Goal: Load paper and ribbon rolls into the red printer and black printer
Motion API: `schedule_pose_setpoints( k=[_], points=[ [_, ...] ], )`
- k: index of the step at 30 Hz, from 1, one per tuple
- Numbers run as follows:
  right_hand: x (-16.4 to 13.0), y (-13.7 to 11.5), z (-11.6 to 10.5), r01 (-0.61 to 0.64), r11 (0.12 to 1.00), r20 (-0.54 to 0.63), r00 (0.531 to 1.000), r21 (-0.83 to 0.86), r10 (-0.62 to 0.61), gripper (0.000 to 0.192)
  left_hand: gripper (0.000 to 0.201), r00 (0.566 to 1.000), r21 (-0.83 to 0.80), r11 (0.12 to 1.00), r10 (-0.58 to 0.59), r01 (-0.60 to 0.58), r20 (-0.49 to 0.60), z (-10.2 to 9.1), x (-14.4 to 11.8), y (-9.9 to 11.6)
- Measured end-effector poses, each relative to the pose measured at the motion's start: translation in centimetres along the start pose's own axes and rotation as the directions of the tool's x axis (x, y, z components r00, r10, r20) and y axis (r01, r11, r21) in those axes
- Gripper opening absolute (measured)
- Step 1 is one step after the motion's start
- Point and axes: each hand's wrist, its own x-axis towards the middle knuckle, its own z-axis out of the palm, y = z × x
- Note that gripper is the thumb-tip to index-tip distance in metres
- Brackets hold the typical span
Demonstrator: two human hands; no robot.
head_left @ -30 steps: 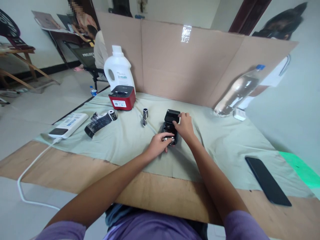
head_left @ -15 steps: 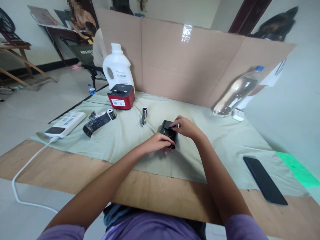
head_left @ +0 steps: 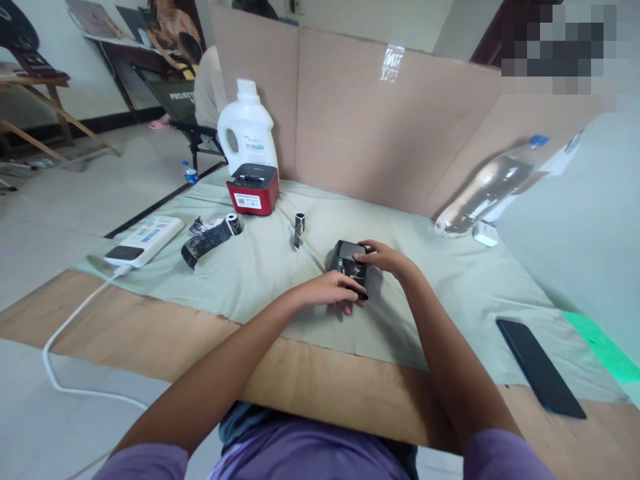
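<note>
**Both hands on small black printer, mid-table**

Surface: plywood table (head_left: 125,337) with a pale green cloth (head_left: 450,293) spread over most of it. Cardboard screen (head_left: 350,127) stands along the far edge and folds round on the right. Room: light tiled floor, white walls, wooden frames at far left, another person seated on a folding chair (head_left: 175,107) behind the screen's left end.

Black printer (head_left: 350,263) sits on the cloth at centre, lid down. Left hand (head_left: 333,293) lies curled against its near end, fingers touching it. Right hand (head_left: 387,257) wraps the far right side, fingertips on the lid. Both gripping it loosely.

Around it: small label roll (head_left: 299,227) standing just left; unrolled dark label strip (head_left: 207,239) further left; red printer (head_left: 253,190) with a white sticker on its front, text too small to read; white detergent jug (head_left: 247,133) behind it, label unreadable. White power bank (head_left: 143,239) at left edge, cable running off the table. Clear water bottle (head_left: 493,190) lying against the cardboard on the right. Black phone (head_left: 540,367) face down near right.

Readable writing: only "PROJE…" on the chair back.
</note>
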Motion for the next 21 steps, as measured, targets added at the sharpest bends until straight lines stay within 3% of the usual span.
schedule_pose_setpoints(
  k=[3, 5, 8, 10, 12, 15, 21],
  points=[
    [-0.5, 0.4, 0.8, -0.011, 0.995, -0.050, 0.999, 0.097, 0.016, 0.069, 0.052, 0.995, 0.002, 1.000, 0.023, -0.024, 0.099, -1.3, -1.0, 0.3],
    [-1.0, 0.6, 1.5, 0.012, 0.983, -0.133, 0.991, 0.186, 0.013, 0.067, 0.046, 0.995, 0.044, 0.998, 0.041, -0.046, 0.090, -2.7, -1.8, 0.5],
    [-1.5, 0.9, 2.3, 0.029, 0.958, -0.204, 0.979, 0.284, 0.031, 0.063, 0.033, 0.979, 0.223, 0.969, 0.139, -0.104, -0.147, -4.7, -2.3, -0.1],
    [-1.5, 1.0, 2.5, 0.027, 0.949, -0.198, 0.980, 0.313, 0.037, 0.062, 0.031, 0.918, 0.404, 0.909, 0.245, -0.105, -0.311, -5.4, -2.0, -0.9],
    [-1.4, 1.0, 2.7, 0.027, 0.944, -0.191, 0.981, 0.329, 0.038, 0.063, 0.054, 0.872, 0.581, 0.810, 0.338, -0.078, -0.353, -5.3, -1.4, -1.9],
    [-1.5, 0.7, 3.2, 0.028, 0.934, -0.210, 0.976, 0.356, 0.051, 0.071, 0.096, 0.878, 0.727, 0.686, 0.371, -0.040, -0.302, -4.2, -0.4, -3.1],
    [-3.5, 0.9, 3.9, 0.127, 0.897, -0.273, 0.962, 0.424, -0.007, 0.082, 0.092, 0.863, 0.824, 0.566, 0.402, 0.031, -0.308, -2.4, 1.3, -3.0]
  ],
)
